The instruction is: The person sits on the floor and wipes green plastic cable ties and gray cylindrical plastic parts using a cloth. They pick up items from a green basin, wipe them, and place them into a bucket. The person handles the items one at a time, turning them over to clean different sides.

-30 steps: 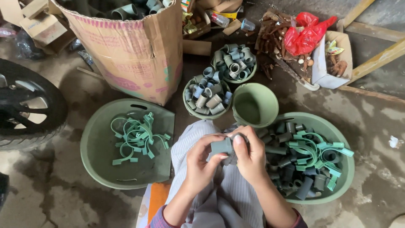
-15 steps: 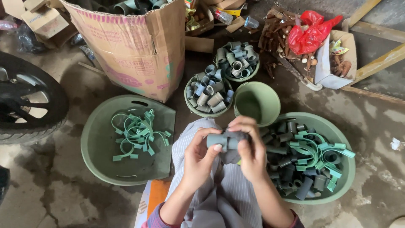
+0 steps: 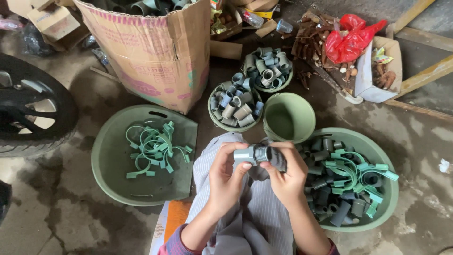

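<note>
Middle of frame: left hand [image 3: 225, 175] & right hand [image 3: 285, 175] hold a grey pipe piece [image 3: 258, 155] w/ a ridged end. Right: green tub [image 3: 391, 198] full of pipe bits. Left: green tub [image 3: 106, 174] w/ green clips [image 3: 153, 150]. Top: big cardboard box [image 3: 155, 56].

A single head-worn camera looks steeply down from above the seated person. The hands [image 3: 257, 172] sit close, low in the centre; the floor [image 3: 71, 222] with basins [image 3: 108, 184] and cardboard box [image 3: 155, 61] extends toward the frame's top edge.
</note>
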